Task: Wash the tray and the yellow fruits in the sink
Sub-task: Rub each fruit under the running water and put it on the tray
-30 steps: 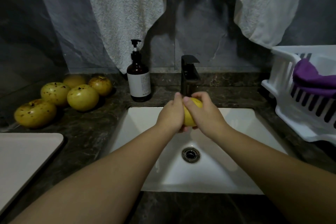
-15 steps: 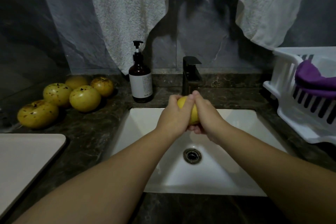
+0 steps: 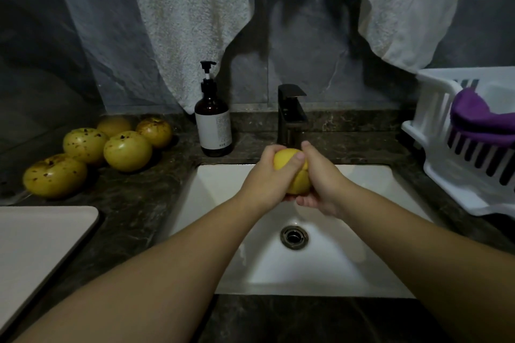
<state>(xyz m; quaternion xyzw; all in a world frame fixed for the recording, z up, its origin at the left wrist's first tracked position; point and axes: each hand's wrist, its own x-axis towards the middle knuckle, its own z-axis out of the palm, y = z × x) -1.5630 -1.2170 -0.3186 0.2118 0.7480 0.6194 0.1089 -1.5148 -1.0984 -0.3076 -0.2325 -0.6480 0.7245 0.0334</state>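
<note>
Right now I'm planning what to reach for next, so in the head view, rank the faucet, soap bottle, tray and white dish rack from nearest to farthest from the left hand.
1. Faucet, just behind the left hand.
2. Soap bottle, behind and to the left.
3. White dish rack, far right on the counter.
4. Tray, far left at the counter's front.

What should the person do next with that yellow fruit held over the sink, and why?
Probably keep rubbing the smooth yellow fruit under the dark faucet: both the left hand and right hand grip it above the white sink basin, and five spotted fruits wait on the counter.
</note>
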